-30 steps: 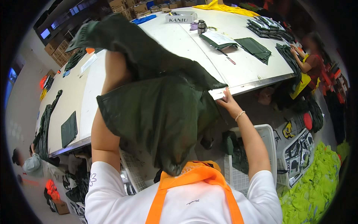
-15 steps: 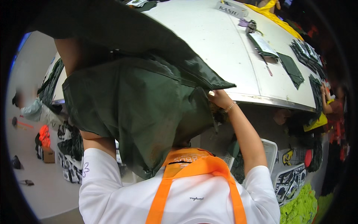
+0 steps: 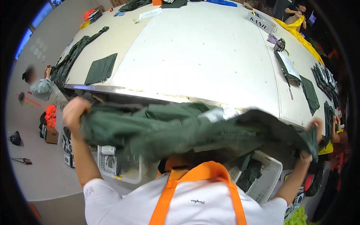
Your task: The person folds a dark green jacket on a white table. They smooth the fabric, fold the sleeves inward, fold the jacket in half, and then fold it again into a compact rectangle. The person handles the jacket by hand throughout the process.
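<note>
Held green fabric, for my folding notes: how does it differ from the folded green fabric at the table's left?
The held fabric is bunched; the folded fabric is flat. The held fabric spans left hand to right hand; the folded fabric lies on the table. Both are green.

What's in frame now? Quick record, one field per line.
left_hand: left hand, closed on one end of the dark green cloth
right_hand: right hand, gripping the other end
cloth_state: stretched between both hands, bunched, partly blurred
surface: white table, beyond the cloth
table_left: folded green piece
table_right: metal flask
below_right: white basket, green fabric inside
others: co-worker at far left
</note>
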Motion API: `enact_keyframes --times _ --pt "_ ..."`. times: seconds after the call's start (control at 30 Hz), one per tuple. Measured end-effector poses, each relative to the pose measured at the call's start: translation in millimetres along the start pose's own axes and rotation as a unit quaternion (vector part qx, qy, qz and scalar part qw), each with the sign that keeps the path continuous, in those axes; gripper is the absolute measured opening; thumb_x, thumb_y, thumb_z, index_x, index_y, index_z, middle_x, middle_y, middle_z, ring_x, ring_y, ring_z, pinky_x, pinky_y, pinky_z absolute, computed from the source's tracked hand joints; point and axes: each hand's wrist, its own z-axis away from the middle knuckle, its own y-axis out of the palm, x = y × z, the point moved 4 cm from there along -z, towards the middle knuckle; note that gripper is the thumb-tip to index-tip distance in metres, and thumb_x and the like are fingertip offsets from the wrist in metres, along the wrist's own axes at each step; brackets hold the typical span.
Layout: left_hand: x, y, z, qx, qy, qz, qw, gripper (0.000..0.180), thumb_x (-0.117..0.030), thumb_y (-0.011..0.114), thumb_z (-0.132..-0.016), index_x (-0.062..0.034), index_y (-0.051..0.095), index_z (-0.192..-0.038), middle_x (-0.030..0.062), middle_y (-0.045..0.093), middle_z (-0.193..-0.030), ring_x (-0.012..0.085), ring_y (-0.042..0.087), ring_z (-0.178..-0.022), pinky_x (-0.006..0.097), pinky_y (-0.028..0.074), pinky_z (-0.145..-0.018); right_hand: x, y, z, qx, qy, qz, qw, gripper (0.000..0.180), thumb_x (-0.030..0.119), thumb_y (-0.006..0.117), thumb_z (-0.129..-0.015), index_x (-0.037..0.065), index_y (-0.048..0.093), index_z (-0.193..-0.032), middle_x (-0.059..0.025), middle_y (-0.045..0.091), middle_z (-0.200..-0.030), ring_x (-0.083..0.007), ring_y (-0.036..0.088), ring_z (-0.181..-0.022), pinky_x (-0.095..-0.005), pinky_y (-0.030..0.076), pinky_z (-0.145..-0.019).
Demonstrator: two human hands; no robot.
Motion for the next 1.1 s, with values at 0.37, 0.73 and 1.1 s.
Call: enact_keyframes --times 0.37,0.73,1.1 --pt "138 -60 -14 -0.057 -0.189 -0.079 0.977 0.026 -0.025 0.061 -0.073 -0.0006 0.053 -0.077 0.0087 0.05 -0.068 0.0179 0.049 -0.063 0.03 0.036 -0.057 94 3 -155 0.031 -0.489 0.294 0.82 0.023 0.017 0.053 -0.088 0.001 0.058 -0.103 -0.0087 0.06 -0.092 -0.0221 0.055 -0.074 -0.0326 0.046 -0.072" --pt "250 376 -120 0.227 -0.376 -0.189 0.878 0.037 -0.039 0.066 -0.069 -0.0112 0.07 -0.093 0.0161 0.067 -0.084 0.0333 0.065 -0.082 0.042 0.051 -0.072 -73 308 -350 0.174 -0.026 0.319 0.931 0.055 0.049 0.055 -0.088 -0.003 0.059 -0.073 -0.0222 0.056 -0.064 -0.0335 0.055 -0.06 -0.0406 0.042 -0.058" --pt "242 695 56 0.535 -0.524 -0.106 0.654 0.062 -0.061 0.072 -0.063 -0.0024 0.069 -0.081 0.0154 0.068 -0.081 0.0292 0.066 -0.078 0.038 0.051 -0.068 -367 512 -291 0.301 0.14 0.436 0.837 0.062 0.067 0.054 -0.079 0.005 0.058 -0.081 -0.0168 0.065 -0.07 -0.0328 0.065 -0.066 -0.0384 0.051 -0.057"
